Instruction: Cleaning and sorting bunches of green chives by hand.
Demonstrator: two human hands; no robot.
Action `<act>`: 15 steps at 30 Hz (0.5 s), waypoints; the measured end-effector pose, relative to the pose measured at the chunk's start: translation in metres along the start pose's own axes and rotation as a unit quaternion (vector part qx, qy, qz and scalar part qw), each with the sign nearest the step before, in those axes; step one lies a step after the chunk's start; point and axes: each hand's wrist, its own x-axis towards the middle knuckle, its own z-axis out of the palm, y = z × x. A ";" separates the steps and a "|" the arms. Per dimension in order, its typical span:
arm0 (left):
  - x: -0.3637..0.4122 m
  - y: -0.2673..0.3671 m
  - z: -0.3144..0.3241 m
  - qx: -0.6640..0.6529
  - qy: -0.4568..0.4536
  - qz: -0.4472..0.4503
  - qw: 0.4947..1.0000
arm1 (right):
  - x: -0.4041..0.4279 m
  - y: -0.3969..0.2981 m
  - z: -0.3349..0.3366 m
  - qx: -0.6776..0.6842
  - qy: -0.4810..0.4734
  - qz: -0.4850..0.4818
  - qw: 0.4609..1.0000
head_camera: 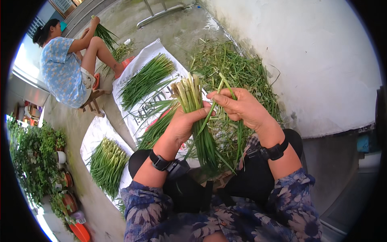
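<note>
My left hand (189, 119) grips a bunch of garlic chives (205, 142), pale stem ends up and green leaves hanging down. Beside it, my right hand (246, 106) pinches a single chive stalk (219, 87) between thumb and fingers, and another strand droops below that palm. The stalk's lower part crosses in front of the bunch. Beyond both hands spreads a heap of discarded chive leaves (235, 69) on the concrete floor. To the left, a white woven sack (152, 50) carries laid-out chives (148, 78), with more chives (163, 121) nearer my left arm.
A second white sack (93, 127) holds a thick pile of chives (108, 166). A co-worker (65, 66) sits on a wooden stool (95, 101), holding chives (104, 34). Potted plants (33, 154) line the left side. A white wall (302, 60) rises at the right.
</note>
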 end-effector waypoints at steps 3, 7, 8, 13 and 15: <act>-0.001 -0.002 0.001 -0.008 -0.026 -0.004 1.000 | 0.004 0.000 -0.001 0.030 0.032 -0.027 0.999; -0.001 -0.005 -0.004 0.015 -0.054 0.007 0.998 | 0.005 -0.002 -0.011 0.034 0.117 -0.078 0.989; -0.001 -0.004 -0.004 0.018 -0.065 0.006 0.998 | 0.004 -0.003 -0.011 0.037 0.120 -0.087 0.988; -0.005 -0.002 -0.004 0.062 -0.040 -0.013 0.997 | 0.000 -0.009 -0.012 0.039 0.112 -0.095 0.988; -0.006 0.001 0.000 0.044 -0.043 -0.018 0.998 | -0.002 -0.011 -0.015 0.050 0.108 -0.099 0.988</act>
